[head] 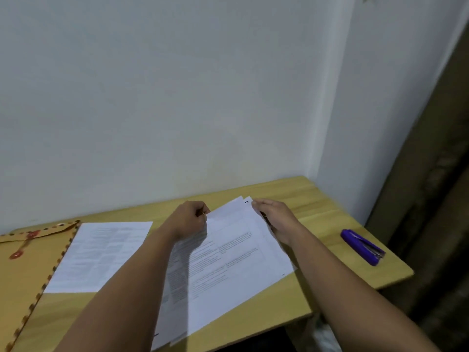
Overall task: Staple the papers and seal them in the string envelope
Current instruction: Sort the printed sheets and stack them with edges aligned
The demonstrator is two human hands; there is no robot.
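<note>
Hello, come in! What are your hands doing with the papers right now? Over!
Both hands gripping paper stack's top edge. Not stapled; purple stapler untouched, right. String envelope and loose sheet left. Nothing blocking.

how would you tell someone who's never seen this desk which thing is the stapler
Start at the wooden table set into the corner of the white walls and follow its right edge. Right of the right hand, apart from the papers that both hands hold, lies the stapler. It is the only purple thing there: small, glossy, with metal showing at its near end.
</note>
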